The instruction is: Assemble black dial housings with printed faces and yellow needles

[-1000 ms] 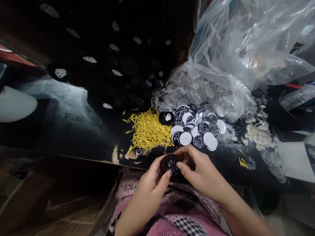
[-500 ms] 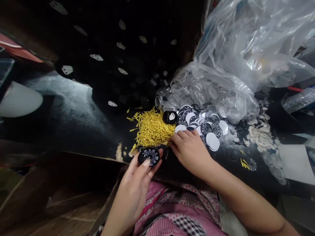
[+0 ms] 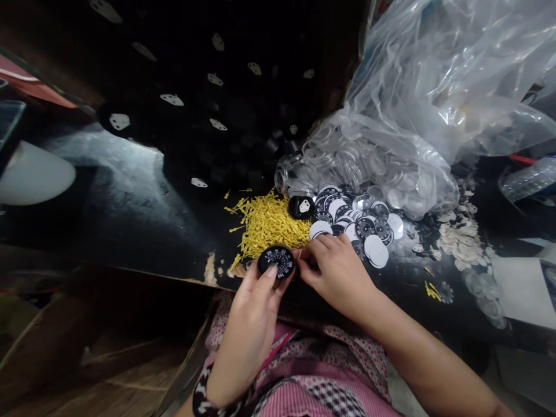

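My left hand (image 3: 249,324) holds a round black dial (image 3: 277,261) with white numbers, face up, at the near edge of the black table (image 3: 130,208). My right hand (image 3: 336,269) is right beside the dial, its fingertips pinched together at the dial's right rim; whether they hold a small part I cannot tell. Just beyond the dial lies a heap of small yellow pointers (image 3: 269,223). A pile of black and white round dial faces (image 3: 356,223) lies past my right hand. A single black housing (image 3: 300,206) sits between the two piles.
A large clear plastic bag (image 3: 417,116) of transparent round covers slumps at the back right. Pale scraps (image 3: 458,240) are scattered at the right. Several black housings with white marks (image 3: 119,121) lie on the dark far side. A white curved object (image 3: 32,174) stands at the left.
My left hand lifted the dial from my lap to the table edge by the yellow heap. My right hand reached to the heap's edge, then drew back against the dial.
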A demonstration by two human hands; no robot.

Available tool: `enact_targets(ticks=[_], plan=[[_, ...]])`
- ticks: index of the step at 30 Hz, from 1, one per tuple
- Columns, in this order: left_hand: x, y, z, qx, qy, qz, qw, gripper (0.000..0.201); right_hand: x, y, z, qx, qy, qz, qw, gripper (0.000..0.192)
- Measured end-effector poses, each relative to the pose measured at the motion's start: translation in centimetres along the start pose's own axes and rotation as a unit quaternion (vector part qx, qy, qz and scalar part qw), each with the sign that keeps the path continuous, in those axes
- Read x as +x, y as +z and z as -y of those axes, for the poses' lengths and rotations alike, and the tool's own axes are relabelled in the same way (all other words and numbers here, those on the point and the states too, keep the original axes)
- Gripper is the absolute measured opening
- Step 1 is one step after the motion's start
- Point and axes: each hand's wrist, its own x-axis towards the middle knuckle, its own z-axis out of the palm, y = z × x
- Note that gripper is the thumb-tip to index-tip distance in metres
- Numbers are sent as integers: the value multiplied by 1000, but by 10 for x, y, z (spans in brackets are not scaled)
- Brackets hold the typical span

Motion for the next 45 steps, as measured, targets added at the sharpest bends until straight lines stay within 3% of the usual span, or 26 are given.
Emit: enact_targets(ticks=[6,11,18,21,27,35,37,40,42,45], plan=[[-1,7,-3,-40,16,11,999,20,-9,-4,-3,165,44,-33,985,10],[6,10,-3,-7,32,7,999,33,-16,-13,0,252,15,-93,963,7],[5,6,10,155,38,57,985,39,-17,-22,4,209,-1,-60,976,9],[3,3,11,172,45,73,981,39,-17,-24,3,216,6,-51,975,8],[0,5,2,216,66,47,973,32,-21,-25,4,275,17,-50,960,12],[-5,9,-8,336,153,23,929,17,-29,-20,14,289,57,-52,954,18],[-3,8,-9,328,136,26,935,20,-28,-21,15,289,69,-49,954,20],[2,5,-8,273,60,54,959,30,-24,-24,12,257,56,-59,963,20],[5,2,-8,228,10,74,971,40,-22,-26,8,209,16,-79,975,8],[4,0,-11,221,-13,86,971,46,-17,-27,2,99,-50,-97,989,13]])
